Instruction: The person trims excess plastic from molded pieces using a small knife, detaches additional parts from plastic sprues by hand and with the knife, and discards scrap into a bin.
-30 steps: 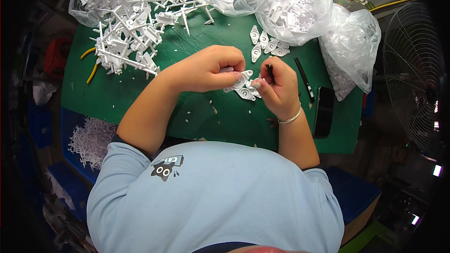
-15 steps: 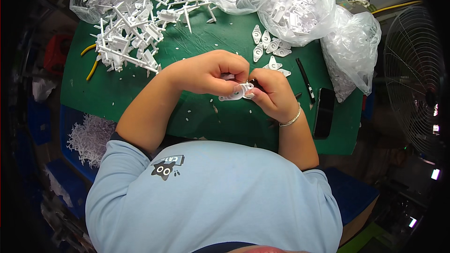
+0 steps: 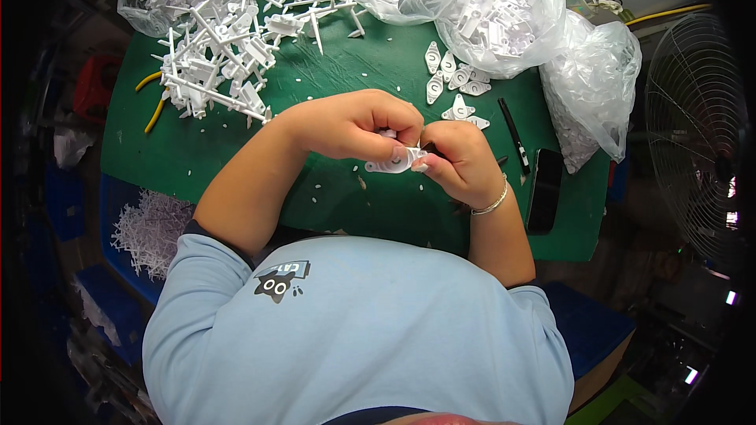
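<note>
Over the middle of the table my two hands meet at a white plastic diamond-shaped plate (image 3: 396, 162). My left hand (image 3: 364, 126) pinches it between thumb and bent fingers. Another bit of white plastic shows inside the curl of those fingers. My right hand (image 3: 459, 159) is closed at the plate's right end, its thumb against that tip. Dark parts of a slim tool (image 3: 502, 160) stick out around the right hand; its kind is mostly hidden by the fingers. Beyond the hands lie several loose white diamond-shaped plates (image 3: 434, 88).
White moulded parts on sprues (image 3: 213, 63) pile up at the far left, near yellow-handled pliers (image 3: 155, 114). Plastic bags of white parts (image 3: 504, 24) line the back. At the right lie a black pen (image 3: 513, 135) and a phone (image 3: 545, 191); a fan (image 3: 697, 126) stands beyond.
The plate has tilted slightly and shifted a little down to the right end. Both hands have moved down slightly, still together at the plate.
</note>
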### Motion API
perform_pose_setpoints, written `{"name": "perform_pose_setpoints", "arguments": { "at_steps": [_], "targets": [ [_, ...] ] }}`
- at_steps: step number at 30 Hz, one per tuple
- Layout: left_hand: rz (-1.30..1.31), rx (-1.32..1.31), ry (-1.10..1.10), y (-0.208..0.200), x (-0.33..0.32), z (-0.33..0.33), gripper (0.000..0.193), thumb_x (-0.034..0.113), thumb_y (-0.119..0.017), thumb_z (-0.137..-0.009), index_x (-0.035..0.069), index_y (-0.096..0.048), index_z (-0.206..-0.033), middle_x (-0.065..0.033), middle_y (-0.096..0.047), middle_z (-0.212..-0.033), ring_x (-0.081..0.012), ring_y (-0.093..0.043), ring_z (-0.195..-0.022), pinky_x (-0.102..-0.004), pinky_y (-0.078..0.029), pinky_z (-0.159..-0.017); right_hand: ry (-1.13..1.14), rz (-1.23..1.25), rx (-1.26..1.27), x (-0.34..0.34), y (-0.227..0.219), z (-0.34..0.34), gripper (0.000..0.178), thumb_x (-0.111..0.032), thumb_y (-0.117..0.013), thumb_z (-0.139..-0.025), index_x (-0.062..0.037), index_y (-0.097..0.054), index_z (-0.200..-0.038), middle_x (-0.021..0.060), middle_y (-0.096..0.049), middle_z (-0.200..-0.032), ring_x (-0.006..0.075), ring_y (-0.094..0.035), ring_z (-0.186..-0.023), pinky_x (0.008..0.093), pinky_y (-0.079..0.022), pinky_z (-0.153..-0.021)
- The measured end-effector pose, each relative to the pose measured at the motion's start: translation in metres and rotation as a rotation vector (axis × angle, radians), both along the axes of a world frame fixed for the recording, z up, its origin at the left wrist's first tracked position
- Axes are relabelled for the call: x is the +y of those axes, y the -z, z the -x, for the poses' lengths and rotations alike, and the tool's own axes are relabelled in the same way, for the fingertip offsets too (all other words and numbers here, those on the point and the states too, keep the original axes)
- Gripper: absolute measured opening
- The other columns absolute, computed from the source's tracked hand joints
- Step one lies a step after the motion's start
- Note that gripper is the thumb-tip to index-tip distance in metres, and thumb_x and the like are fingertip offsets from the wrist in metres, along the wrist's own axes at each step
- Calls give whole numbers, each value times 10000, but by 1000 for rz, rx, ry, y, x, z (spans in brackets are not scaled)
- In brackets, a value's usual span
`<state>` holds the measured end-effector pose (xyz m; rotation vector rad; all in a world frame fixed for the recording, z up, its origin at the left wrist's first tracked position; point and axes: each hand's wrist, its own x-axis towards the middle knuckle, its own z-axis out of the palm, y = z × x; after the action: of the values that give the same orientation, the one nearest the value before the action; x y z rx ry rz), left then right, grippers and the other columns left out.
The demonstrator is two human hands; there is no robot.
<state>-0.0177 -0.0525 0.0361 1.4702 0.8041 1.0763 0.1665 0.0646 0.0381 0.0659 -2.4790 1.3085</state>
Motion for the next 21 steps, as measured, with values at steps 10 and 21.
{"name": "perform_pose_setpoints", "arguments": {
  "at_steps": [10,21],
  "targets": [
    [33,-86,32,1,0,-4,287,201,-593,-865,31,-492,-657,-26,-486,-691,-103,-426,-584,-253,-337,-508,-71,33,40,0,-3,0,219,-247,-704,-793,-40,-644,-758,98,-562,-613,275,-533,-523,346,-408,-497],
    [119,-241,34,5,0,-11,287,227,-589,-883,42,-501,-681,-21,-482,-711,-105,-425,-622,-253,-331,-539,-69,31,103,1,-2,-3,235,-250,-699,-797,-51,-617,-704,82,-537,-586,268,-518,-506,339,-398,-485]
  ]
}}
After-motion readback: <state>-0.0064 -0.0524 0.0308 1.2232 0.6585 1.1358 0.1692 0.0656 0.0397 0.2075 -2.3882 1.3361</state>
